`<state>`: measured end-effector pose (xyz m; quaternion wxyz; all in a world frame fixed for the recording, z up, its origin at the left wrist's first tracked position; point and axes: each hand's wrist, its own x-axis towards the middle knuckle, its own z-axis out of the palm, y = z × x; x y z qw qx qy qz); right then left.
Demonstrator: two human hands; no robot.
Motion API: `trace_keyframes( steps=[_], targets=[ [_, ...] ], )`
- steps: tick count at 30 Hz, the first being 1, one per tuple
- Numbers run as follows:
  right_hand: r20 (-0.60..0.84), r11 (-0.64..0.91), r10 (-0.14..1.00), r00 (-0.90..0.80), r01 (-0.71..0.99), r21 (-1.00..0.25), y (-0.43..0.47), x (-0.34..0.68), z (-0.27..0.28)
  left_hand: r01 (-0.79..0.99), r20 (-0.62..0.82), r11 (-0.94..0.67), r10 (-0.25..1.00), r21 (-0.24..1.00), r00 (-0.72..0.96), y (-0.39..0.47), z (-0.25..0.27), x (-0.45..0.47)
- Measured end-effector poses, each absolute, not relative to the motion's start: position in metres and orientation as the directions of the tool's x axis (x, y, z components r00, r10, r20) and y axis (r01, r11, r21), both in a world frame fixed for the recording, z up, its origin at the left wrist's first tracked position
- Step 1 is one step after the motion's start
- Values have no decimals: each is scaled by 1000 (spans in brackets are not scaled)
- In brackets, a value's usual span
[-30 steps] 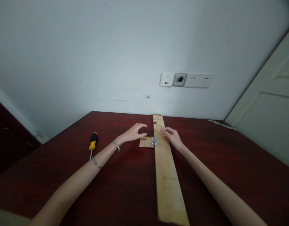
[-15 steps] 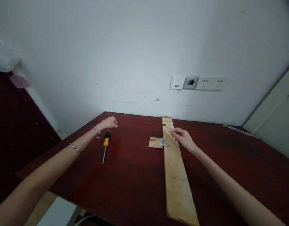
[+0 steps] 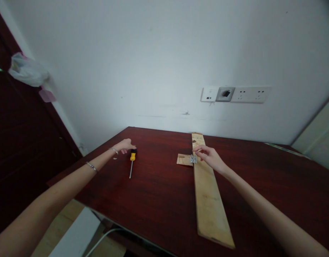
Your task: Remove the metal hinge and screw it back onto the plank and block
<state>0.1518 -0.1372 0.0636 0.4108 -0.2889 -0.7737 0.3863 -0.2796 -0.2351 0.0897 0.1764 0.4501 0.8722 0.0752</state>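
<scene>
Left of the board (image 3: pixel 209 192), our half-open left hand (image 3: pixel 125 144) meets the light-looking, hard screwdriver (image 3: pixel 132 159), best held by its handle (image 3: pixel 132 156). Our right hand (image 3: pixel 211 157) pinches over the board; whether empty, we can't tell.

One head-worn camera. Looks from wearer's side of table (image 3: pixel 159 200), forward and down, toward wall (image 3: pixel 153 64) filling upper part of frame. Near view: forearms (image 3: pixel 261 203) enter from lower corners, left hand (image 3: pixel 125 144) and right hand (image 3: pixel 212 159) just below mid-height. Angle wide, taking in wall sockets (image 3: pixel 250 95) right of centre and floor (image 3: pixel 70 212) at lower left.
</scene>
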Motion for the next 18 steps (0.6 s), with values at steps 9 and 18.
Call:
trace_keyframes(
  steps=[9,18],
  targets=[
    [405,532,762,-506,132,-836,-139,158,63,656,-301,587,809,474,-506,-239,81,-273],
    [401,521,772,-493,128,-844,-135,160,65,660,-250,557,825,504,-506,-234,78,-271]
  ],
)
